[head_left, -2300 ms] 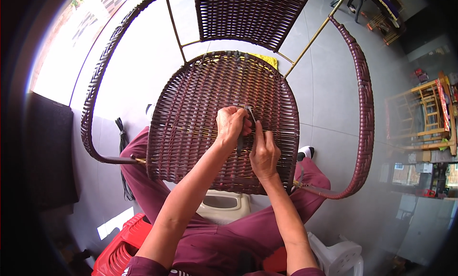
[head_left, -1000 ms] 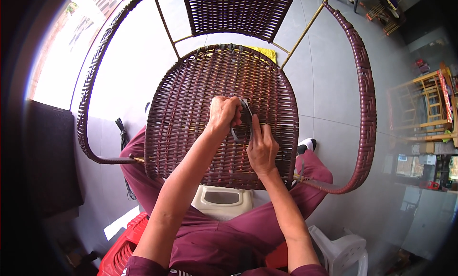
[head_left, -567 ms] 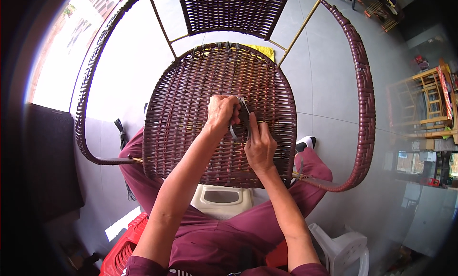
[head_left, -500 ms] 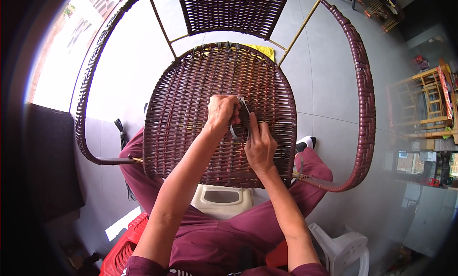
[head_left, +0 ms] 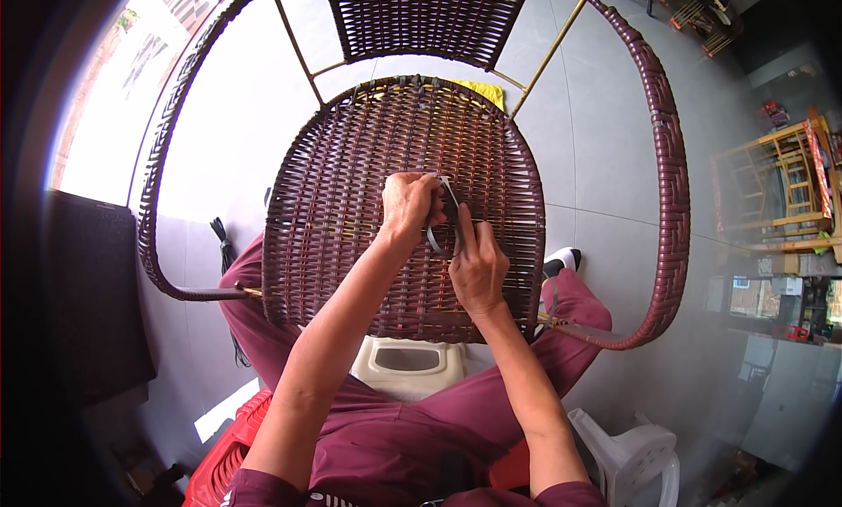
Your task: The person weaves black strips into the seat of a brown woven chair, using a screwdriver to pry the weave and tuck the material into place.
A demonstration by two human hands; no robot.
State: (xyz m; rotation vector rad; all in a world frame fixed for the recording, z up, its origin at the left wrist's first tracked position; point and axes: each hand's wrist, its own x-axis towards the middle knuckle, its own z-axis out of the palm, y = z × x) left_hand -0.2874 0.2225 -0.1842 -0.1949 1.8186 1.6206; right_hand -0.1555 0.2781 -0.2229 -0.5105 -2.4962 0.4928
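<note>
The seat of a brown woven wicker chair (head_left: pixel 351 200) lies in front of me. Over its middle, my left hand (head_left: pixel 409 204) is closed in a fist-like pinch on a narrow dark grey strip (head_left: pixel 433 240), part of which curls down as a loop beneath the fingers. A pale shine runs along its upper end beside the left fingertips. Just right of it, my right hand (head_left: pixel 479 266) pinches the same strip, index finger stretched along it. The right thumb is mostly hidden, and whether a small tool is also held I cannot tell.
The chair's wrapped armrests (head_left: pixel 671 165) curve around both sides, and its backrest (head_left: pixel 430 20) rises beyond. A beige stool (head_left: pixel 412 371) stands under the seat's near edge. A dark bundle of strips (head_left: pixel 224 244) hangs left; a yellow cloth (head_left: pixel 484 93) lies behind the seat.
Both hands stay almost in place. The strip between them has shifted slightly and its loop has turned a little; the view has moved very slightly.
</note>
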